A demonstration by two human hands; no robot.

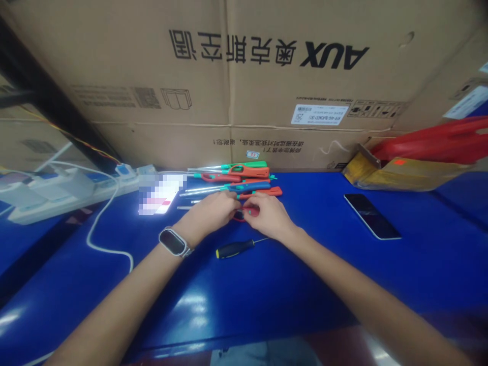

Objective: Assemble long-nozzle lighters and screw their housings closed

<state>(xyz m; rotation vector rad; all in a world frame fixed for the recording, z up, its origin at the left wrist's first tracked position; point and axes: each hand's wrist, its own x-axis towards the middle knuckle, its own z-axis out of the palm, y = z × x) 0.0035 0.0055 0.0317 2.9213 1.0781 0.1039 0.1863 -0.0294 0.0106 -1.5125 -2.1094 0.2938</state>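
Note:
My left hand [218, 209] and my right hand [271, 213] meet over the blue table, fingers closed on a red stick lighter [251, 210]. Most of that lighter is hidden by the fingers. Just behind the hands lies a row of several long-nosed stick lighters, among them a green one [249, 164], a blue one [251, 187] and an orange one [270, 191]. Their metal tubes point left. A screwdriver [234, 249] with a black and yellow handle rests in front of the hands, its shaft tip close to my right wrist.
A large cardboard box [244, 81] walls off the back of the blue table [244, 295]. On the left are a lit phone [162, 195], a power strip [95, 190] and a white cable [110, 249]. A dark phone [371, 216] and a carton with red plastic [415, 173] lie right.

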